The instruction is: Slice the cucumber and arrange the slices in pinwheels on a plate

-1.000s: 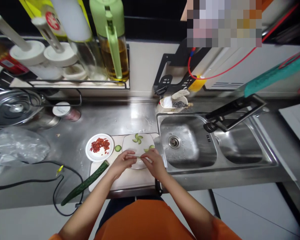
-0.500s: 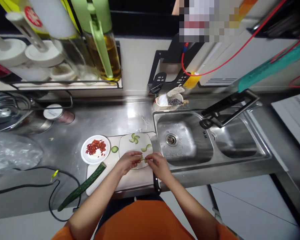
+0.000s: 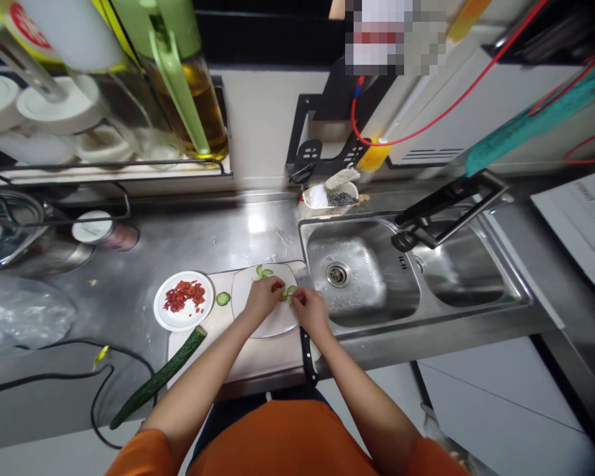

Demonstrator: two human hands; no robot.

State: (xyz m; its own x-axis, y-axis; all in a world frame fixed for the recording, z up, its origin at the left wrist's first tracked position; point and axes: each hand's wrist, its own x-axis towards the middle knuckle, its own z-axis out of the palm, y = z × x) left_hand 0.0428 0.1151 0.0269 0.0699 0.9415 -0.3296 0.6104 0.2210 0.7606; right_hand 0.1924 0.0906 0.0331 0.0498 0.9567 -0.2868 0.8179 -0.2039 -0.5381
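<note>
Forward over the white plate (image 3: 242,288) go left hand (image 3: 264,297) and right hand (image 3: 311,309), bringing the work to the cucumber slices (image 3: 291,290); both pinched close, whether gripping one I can't tell.

Seen from above, a person in an orange top (image 3: 287,436) bends both bare hands, left (image 3: 265,297) and right (image 3: 311,311), close together over a pale plate (image 3: 277,322), fingertips at small green cucumber slices (image 3: 290,291). The plate rests on a cutting board (image 3: 262,360), a black knife handle (image 3: 307,357) at its right edge. To the left lie a round cucumber piece (image 3: 223,299), a long cucumber (image 3: 158,380) and a white dish (image 3: 159,311) of chopped red bits (image 3: 184,295); a steel sink (image 3: 377,311) is at right.
</note>
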